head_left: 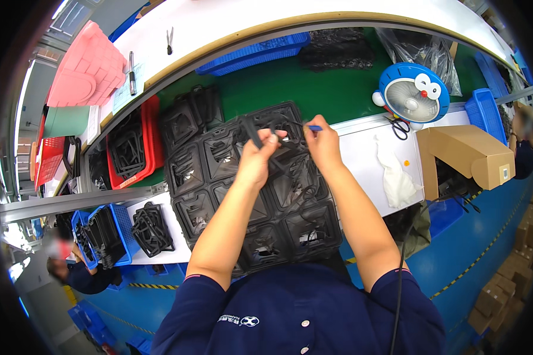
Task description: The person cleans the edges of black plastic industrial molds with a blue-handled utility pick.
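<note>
My left hand [259, 158] is closed on a black plastic frame [251, 131], lifted over a large black compartment tray [210, 192]. My right hand [323, 145] pinches a slim tool with a blue handle [314, 128]; its thin tip points left towards the frame, and its exact kind is too small to tell. Both hands are above the tray's far right part. Black parts and dark cords or straps lie in and over the square compartments, partly hidden by my hands and forearms.
A red crate [137, 171] of black frames stands left, with more frames [152, 229] near a blue basket [122, 228]. To the right are a blue cartoon-shaped fan [413, 94], black scissors [399, 128], a white plastic bag [395, 177] and a cardboard box [468, 151]. Co-workers are at both sides.
</note>
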